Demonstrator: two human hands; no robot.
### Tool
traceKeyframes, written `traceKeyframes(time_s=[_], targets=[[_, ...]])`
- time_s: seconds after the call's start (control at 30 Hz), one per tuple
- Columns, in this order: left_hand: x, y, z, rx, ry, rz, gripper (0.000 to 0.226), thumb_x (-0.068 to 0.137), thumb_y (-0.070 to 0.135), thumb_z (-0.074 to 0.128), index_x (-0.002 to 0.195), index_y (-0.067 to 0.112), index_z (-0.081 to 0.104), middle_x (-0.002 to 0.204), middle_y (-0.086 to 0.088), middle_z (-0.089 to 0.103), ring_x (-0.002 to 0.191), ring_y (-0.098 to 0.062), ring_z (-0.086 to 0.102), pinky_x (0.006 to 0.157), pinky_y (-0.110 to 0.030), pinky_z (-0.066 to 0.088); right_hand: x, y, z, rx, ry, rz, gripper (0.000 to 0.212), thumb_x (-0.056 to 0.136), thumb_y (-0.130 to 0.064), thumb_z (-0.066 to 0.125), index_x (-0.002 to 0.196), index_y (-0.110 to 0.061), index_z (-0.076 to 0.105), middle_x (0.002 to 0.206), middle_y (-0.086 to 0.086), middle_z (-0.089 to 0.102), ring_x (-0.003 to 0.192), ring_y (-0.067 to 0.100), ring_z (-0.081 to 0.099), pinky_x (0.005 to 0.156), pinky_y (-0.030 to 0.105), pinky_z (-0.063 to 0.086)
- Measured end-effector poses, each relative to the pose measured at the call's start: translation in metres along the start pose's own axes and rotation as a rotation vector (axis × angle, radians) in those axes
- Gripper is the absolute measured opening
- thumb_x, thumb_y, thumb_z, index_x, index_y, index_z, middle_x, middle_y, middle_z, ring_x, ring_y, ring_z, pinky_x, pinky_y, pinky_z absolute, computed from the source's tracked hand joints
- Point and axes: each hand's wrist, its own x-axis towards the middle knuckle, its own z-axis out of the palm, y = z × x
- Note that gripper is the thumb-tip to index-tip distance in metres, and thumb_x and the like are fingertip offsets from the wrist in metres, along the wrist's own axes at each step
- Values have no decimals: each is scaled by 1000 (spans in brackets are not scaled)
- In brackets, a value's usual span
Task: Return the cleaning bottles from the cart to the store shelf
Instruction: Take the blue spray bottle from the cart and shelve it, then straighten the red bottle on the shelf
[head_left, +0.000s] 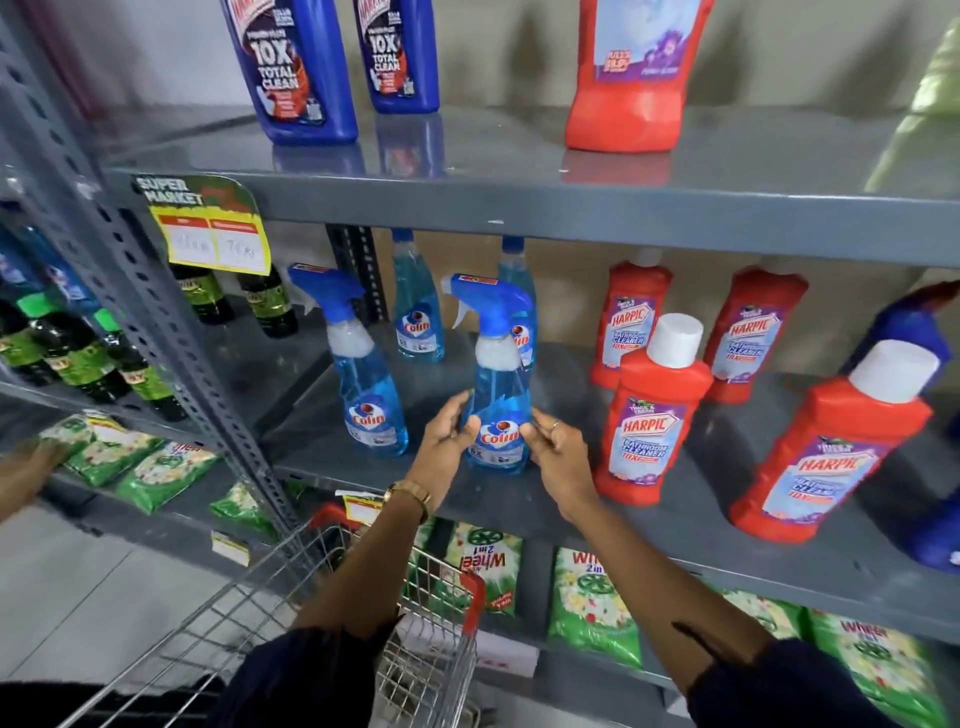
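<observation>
Dark navy sleeves (311, 670), gold wristwatch (411, 493) on left wrist, thin ring (555, 425) on right hand.

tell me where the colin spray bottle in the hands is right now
In the head view, the Colin spray bottle stands at the middle shelf front, between left hand and right hand, with another Colin spray bottle on its left.

One view only, head cam, wide-angle, so nothing shared. It sits above my forearms, looking forward and slightly down into the grey metal shelf (571, 208). Close range: middle shelf fills the centre, my left hand (447, 441) and right hand (558, 452) are mid-frame. Upper shelf bottles are cropped at the top edge. The wire cart (332, 613) is bottom-left. Edges bow from lens distortion.
</observation>
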Motion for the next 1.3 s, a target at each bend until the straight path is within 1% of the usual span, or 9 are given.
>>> traceKeyframes(time_s=[0.2,0.3,0.4,0.5,0.67,0.8,0.9,1.07,1.3], targets=[[-8,-17,11,-28,66,35,51,96,10,45,144,20,29,150,-10,37,130,-22,47,105,-34,46,-14,-9,3,-66,2,-35,44,91,-19,57,133,-7,49,131,6,58,116,14,58,99,35,49],[-23,-33,29,40,204,43,86,80,32,70,147,28,16,156,0,23,139,-14,35,114,-44,34,-45,-4,-3,-62,62,-23,49,89,-18,61,135,-8,46,133,-3,50,121,8,52,101,23,44],[-27,-41,45,320,329,60,125,51,41,89,147,26,11,154,-2,24,139,-13,32,114,-35,31,-94,8,-28,-52,244,-2,22,88,-20,63,109,-18,64,112,3,69,100,4,64,87,17,50],[-19,-42,53,498,463,82,126,50,29,91,148,14,13,150,-12,33,137,-24,36,113,-39,33,-136,7,-64,-97,542,-60,10,82,-12,69,90,-12,63,88,10,67,78,4,62,70,10,46],[-20,-44,61,586,533,65,122,55,23,88,149,12,10,146,-18,38,133,-34,40,109,-48,37,-142,13,-137,-189,922,-30,61,66,-23,84,116,-14,50,109,10,50,99,17,53,87,25,45],[-34,-45,76,692,605,103,128,62,45,81,147,7,-6,156,-24,8,145,-40,7,119,-53,9,-117,14,-179,-377,900,116,114,56,-32,89,143,-1,24,146,21,34,137,34,28,113,45,24],[-80,-55,121,788,419,336,102,76,49,61,147,4,3,157,-22,4,147,-34,-1,120,-51,1,-98,16,-195,-353,817,125,115,50,-37,91,141,-4,29,143,19,43,133,33,39,111,44,32],[-130,-93,203,1208,-337,602,72,85,49,48,145,15,26,153,-5,21,142,-28,28,121,-39,1,-87,20,-206,-320,758,156,83,58,-29,88,124,-7,44,113,16,65,102,29,63,85,29,45],[-131,-94,239,1346,-376,504,72,83,53,46,139,9,35,145,-12,45,137,-29,39,115,-37,6,-92,17,-214,-317,686,143,78,62,-27,86,124,-7,43,114,13,64,99,23,61,80,20,40]])
